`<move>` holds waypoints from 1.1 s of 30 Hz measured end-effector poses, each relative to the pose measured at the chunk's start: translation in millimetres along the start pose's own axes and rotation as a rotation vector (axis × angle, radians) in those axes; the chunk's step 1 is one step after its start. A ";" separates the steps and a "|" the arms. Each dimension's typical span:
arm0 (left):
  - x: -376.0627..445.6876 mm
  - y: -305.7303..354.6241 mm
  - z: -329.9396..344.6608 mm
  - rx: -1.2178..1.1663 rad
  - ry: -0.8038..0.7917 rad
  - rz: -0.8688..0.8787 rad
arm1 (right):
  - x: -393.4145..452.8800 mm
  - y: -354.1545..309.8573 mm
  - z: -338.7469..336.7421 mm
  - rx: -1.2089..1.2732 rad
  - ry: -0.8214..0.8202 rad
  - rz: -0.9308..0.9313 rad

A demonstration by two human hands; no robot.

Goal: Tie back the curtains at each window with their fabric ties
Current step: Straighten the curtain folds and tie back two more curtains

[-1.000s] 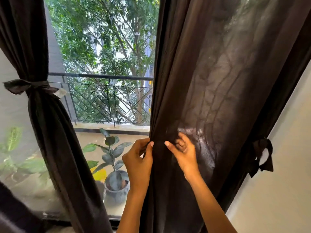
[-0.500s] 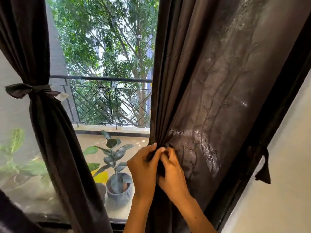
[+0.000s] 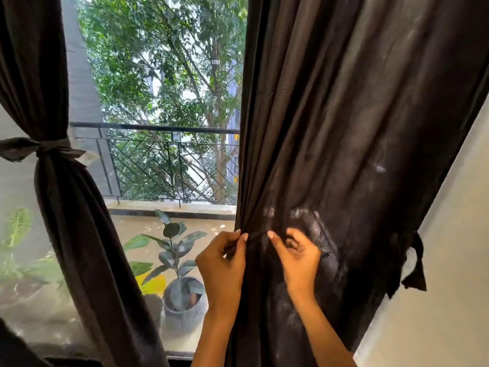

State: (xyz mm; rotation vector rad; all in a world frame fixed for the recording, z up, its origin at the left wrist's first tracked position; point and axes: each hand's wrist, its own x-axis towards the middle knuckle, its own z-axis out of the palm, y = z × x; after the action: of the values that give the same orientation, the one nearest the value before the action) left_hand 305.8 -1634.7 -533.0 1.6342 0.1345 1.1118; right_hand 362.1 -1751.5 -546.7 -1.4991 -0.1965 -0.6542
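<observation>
A dark brown right curtain (image 3: pixel 344 115) hangs loose over the right half of the window. My left hand (image 3: pixel 225 263) pinches its inner edge at about waist height. My right hand (image 3: pixel 296 258) pinches a fold of the same curtain just to the right of it, fingers curled. A dark fabric tie (image 3: pixel 415 263) dangles at the curtain's outer edge by the wall. The left curtain (image 3: pixel 66 221) is gathered and bound by its own tie (image 3: pixel 45 149).
Behind the glass are a balcony railing (image 3: pixel 164 160), trees and a potted plant (image 3: pixel 182 287) in a grey pot. A pale wall (image 3: pixel 449 260) borders the window on the right.
My hands, pressed together half a second ago, have drawn slightly apart along the curtain fold. The view has shifted a little, and the tie at the right hangs lower than before.
</observation>
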 end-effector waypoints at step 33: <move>-13.4 2.7 2.2 -0.120 -0.072 0.088 | -57.4 -23.9 13.2 -0.790 -0.314 -0.208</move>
State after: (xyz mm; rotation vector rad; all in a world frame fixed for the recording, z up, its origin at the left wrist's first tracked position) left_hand 298.8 -1645.2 -538.7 1.5828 -0.0508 1.1048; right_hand 306.6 -1721.4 -554.1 -2.3691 -0.3642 -0.6950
